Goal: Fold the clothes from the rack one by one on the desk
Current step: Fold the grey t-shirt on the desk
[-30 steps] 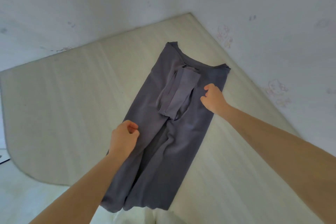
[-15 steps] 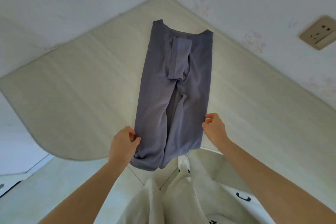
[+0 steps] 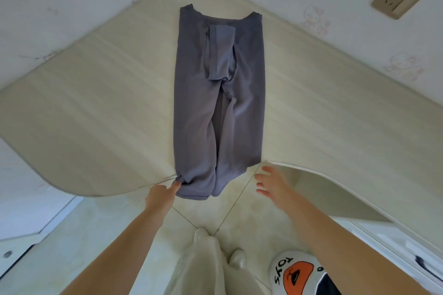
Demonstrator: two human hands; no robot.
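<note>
Shirt, soft grey knit, sleeves folded in (image 3: 217, 93), lies lengthwise on pale wood desk (image 3: 96, 108), hem overhanging near edge. L hand (image 3: 161, 195) pinches hem's left corner; R hand (image 3: 272, 183) spread, empty, beside right corner. Light, limp, slides easy — grab both hem corners.

"TOYS" on white shirt (image 3: 296, 273)

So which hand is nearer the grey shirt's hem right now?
Left. The left hand touches the grey shirt at its hem corner; the right hand hovers open, just off the opposite corner.
</note>
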